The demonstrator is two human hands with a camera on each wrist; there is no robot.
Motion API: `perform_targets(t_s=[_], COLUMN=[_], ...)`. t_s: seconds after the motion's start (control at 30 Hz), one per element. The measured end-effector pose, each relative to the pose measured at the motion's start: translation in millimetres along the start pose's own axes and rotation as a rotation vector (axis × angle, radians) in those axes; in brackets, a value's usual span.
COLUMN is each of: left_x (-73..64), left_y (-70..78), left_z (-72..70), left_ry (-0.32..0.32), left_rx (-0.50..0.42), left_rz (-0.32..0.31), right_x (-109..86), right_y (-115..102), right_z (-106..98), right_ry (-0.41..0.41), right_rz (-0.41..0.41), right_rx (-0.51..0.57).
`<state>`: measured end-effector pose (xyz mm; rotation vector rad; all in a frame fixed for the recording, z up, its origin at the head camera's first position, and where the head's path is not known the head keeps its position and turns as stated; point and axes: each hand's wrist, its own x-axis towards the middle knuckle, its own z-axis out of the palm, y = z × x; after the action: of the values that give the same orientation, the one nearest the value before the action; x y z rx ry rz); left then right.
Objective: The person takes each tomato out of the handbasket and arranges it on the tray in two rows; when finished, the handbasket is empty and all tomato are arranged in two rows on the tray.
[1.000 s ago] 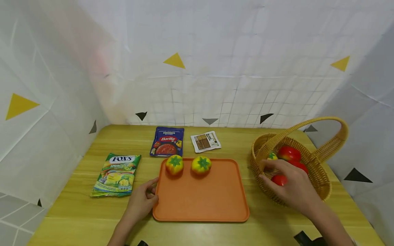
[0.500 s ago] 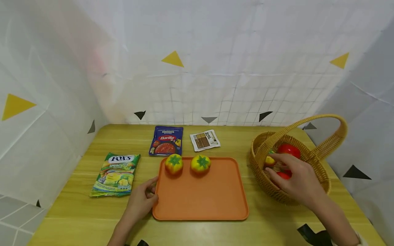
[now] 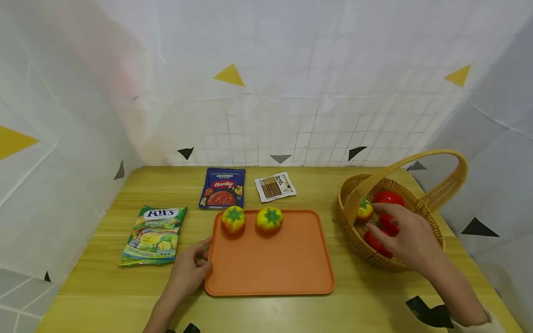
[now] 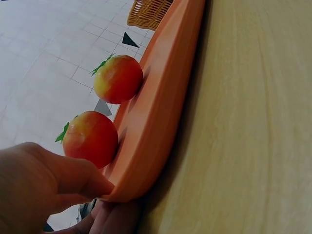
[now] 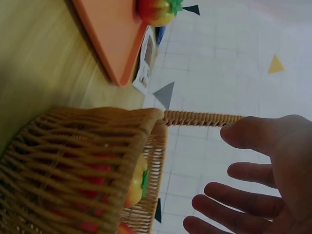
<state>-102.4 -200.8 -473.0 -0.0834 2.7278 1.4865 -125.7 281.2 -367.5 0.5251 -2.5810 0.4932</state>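
My left hand [image 3: 188, 268] pinches the left rim of an orange tray [image 3: 270, 273], thumb on top and fingers beneath in the left wrist view. Two yellow-red toy fruits with green star-shaped leaves, the left one [image 3: 233, 220] and the right one [image 3: 269, 219], sit along the tray's far edge. Over the wicker basket [image 3: 347, 233], my right hand [image 3: 410, 236] hovers with fingers apart and nothing between them. Inside lie a similar yellow-red fruit [image 3: 364, 211] and several shiny red ones, such as a red fruit [image 3: 389, 197] at the back. My hand partly hides them.
A green FOX'S candy bag [image 3: 154, 236] lies left of the tray. Behind the tray are a blue Barilla pouch [image 3: 223, 188] and a small white-brown packet [image 3: 275, 187]. The basket's tall handle [image 3: 454, 173] arches up on the right. White sheeting surrounds the table.
My right hand has drawn slightly right over the basket, uncovering the yellow-red fruit and more of the red ones. The left hand keeps its hold on the tray. The head view has shifted slightly.
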Motion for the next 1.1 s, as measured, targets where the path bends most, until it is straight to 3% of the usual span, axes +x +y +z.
perform_targets(t_s=[0.53,0.77,1.1], left_x=[0.3,2.5,1.8], left_y=[0.9,2.7,2.2], left_z=[0.0,-0.8,0.0], left_ry=[-0.006,-0.009,-0.006], left_rx=[0.012,0.013,0.010], left_rz=[-0.008,-0.006,-0.014], right_x=[-16.7,-21.9,-24.8], right_y=[22,29,41], right_z=[2,5,17], right_ry=[-0.184,-0.352,-0.380], right_rz=[0.113,0.220,0.206], right_rx=[-0.031,-0.015,0.023])
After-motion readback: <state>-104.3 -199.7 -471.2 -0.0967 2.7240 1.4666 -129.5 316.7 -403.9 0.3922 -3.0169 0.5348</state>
